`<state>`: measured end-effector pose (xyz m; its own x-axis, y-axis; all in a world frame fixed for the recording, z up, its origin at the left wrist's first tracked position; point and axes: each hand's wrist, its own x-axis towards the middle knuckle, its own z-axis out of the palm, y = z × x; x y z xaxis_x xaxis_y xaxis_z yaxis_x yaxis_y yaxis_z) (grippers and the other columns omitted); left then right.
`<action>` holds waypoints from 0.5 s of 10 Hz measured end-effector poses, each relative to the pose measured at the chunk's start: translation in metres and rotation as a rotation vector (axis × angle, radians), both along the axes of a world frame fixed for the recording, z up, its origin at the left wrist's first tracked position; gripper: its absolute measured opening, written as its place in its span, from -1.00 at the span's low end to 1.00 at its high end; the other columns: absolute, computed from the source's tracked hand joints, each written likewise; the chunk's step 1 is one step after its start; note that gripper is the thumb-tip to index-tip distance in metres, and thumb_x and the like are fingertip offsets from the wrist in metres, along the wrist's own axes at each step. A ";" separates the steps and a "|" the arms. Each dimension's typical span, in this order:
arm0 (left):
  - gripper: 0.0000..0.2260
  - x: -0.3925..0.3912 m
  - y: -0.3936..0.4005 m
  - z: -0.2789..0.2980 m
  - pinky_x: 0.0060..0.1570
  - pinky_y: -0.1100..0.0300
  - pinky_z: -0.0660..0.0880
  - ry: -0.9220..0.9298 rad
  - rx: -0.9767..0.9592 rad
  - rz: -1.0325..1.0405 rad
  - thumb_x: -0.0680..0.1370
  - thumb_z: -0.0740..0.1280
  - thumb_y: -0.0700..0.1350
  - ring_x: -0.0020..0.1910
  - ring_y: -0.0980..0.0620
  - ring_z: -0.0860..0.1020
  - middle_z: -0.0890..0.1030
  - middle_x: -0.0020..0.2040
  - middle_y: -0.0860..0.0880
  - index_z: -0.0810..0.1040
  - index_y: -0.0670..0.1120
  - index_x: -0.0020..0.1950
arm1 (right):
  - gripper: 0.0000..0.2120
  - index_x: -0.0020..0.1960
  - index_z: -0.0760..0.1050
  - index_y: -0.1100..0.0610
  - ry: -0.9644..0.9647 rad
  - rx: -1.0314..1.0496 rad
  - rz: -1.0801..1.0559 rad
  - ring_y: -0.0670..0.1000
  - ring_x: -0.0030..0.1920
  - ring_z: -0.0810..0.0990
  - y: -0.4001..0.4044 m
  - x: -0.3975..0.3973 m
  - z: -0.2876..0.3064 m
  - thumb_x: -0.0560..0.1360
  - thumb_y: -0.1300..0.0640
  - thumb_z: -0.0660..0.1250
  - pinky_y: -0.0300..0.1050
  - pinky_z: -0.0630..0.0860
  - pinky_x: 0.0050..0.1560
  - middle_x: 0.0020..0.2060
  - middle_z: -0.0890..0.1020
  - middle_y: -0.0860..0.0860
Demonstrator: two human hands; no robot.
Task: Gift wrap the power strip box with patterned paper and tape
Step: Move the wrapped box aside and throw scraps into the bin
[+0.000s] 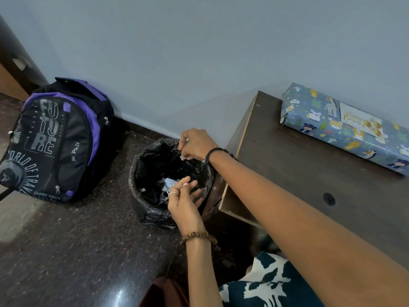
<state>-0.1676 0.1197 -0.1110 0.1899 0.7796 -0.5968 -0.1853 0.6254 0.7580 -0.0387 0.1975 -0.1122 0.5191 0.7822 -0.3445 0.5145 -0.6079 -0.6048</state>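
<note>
- Hands work over a bin [141,209] lined with a black plastic bag, which stands on the dark speckled floor [77,251] against the side of the worktop [309,185].
- Right hand [195,144], with a dark cord bracelet at the wrist, hangs over the far rim of the bin; its fingers are curled and pinch a small pale scrap [183,156], too small to identify.
- Left hand [184,199], with a ring on one finger and a wooden bead bracelet at the wrist, hovers over the near side of the bin, below the right hand in the head view; its fingers are loosely spread and hold nothing that can be seen.
- Pale scraps of paper [169,183] lie inside the bag, just beyond the left hand's fingertips.
- Wrapped box [345,127], covered in blue paper printed with cartoon animals, lies flat on the worktop well to the right of both hands, near the wall; a small "Happy Birthday" card [359,122] sits on its top face.
- Black and purple backpack [57,142] leans against the grey-blue wall [199,52], well to the left of the hands.
- Dark blue and white patterned clothing [265,286] shows at the bottom edge, under the right forearm.
</note>
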 end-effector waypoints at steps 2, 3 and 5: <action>-0.82 0.000 0.000 -0.001 -0.30 0.29 0.47 0.004 0.004 -0.001 0.61 0.15 -0.20 -0.26 0.13 0.53 0.58 -0.17 0.01 0.51 -0.04 -0.09 | -0.79 -0.22 0.50 0.13 0.017 -0.005 0.005 0.12 -0.13 0.66 0.000 0.000 0.000 0.37 0.40 0.42 -0.04 0.63 -0.08 -0.07 0.63 0.18; -0.81 0.000 0.000 0.000 -0.31 0.29 0.46 0.004 0.000 0.000 0.61 0.15 -0.20 -0.27 0.13 0.53 0.58 -0.18 0.01 0.51 -0.02 -0.11 | -0.75 -0.22 0.47 0.11 0.020 -0.022 0.039 0.10 -0.12 0.66 -0.001 0.001 0.001 0.35 0.43 0.41 -0.11 0.60 -0.10 -0.10 0.65 0.19; -0.80 0.000 -0.001 -0.001 -0.30 0.29 0.47 0.007 0.002 -0.001 0.60 0.15 -0.20 -0.28 0.14 0.53 0.59 -0.19 0.02 0.52 -0.02 -0.12 | -0.62 -0.33 0.35 0.02 -0.053 -0.022 0.043 0.10 -0.13 0.58 -0.002 0.002 0.003 0.29 0.41 0.46 -0.13 0.55 -0.17 -0.06 0.61 0.16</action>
<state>-0.1672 0.1191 -0.1118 0.1864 0.7806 -0.5966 -0.1795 0.6241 0.7605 -0.0369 0.1959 -0.1095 0.5029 0.7968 -0.3350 0.5713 -0.5973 -0.5629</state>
